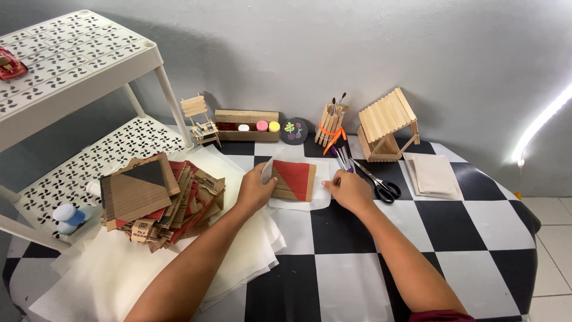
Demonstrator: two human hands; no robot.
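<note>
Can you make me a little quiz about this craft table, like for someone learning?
1. True or false: both hands touch the red and brown cardboard piece.
2. Which lies right of the right hand: A scissors, B a spoon, C a cup?
3. What stands behind the scissors, by the wall?

Key:
1. True; the left hand holds its left edge, the right hand is at its right edge.
2. A.
3. A little stick house.

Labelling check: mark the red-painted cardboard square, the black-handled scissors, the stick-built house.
red-painted cardboard square (293, 179), head view, red face.
black-handled scissors (386, 189), head view, handle loops.
stick-built house (387, 116), head view, roof slats.
</note>
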